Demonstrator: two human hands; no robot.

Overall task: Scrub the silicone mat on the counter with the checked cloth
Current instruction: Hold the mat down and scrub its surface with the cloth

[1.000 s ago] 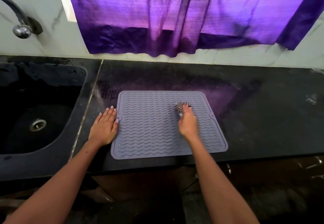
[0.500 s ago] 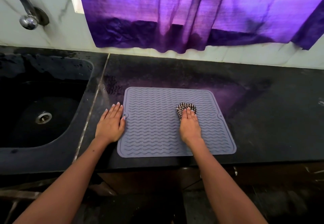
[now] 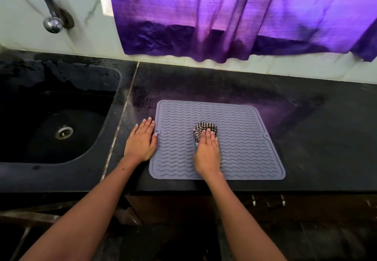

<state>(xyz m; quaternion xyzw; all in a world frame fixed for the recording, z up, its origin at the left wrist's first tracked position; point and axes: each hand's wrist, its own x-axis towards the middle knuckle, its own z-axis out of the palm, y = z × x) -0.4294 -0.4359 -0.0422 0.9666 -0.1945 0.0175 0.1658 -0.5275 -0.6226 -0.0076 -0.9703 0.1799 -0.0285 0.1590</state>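
**Cloth pressed mid-mat, bare ridges on every side**

The dark counter (image 3: 306,138) runs across the scene, with a black sink (image 3: 61,134) sunk into its left part and a curved tap (image 3: 52,22) on the far wall above it; a purple curtain (image 3: 234,15) hangs over the far edge, well apart from the work. The silicone mat (image 3: 244,148) lies flat near the counter's front edge, grey and ribbed with wavy ridges; its long axis runs left to right, and its near edge sits just inside the counter's lip.

The left hand (image 3: 140,140) lies flat on the counter with straight fingers, just beside the mat's left edge and touching it at the thumb side; it seems to steady the mat. The right hand (image 3: 207,150) rests on the mat a little left of centre, fingers extended and pressing down on the checked cloth (image 3: 205,129); whether the thumb hooks round the cloth I cannot tell. The cloth is bunched small, its far part showing beyond the fingertips, and it is the right hand alone that carries it.

From the cloth, the widest unvisited stretch of mat lies to the right, with a narrower band on the far side and another on the left; so I judge that the coming strokes should travel along the long axis, rightward.
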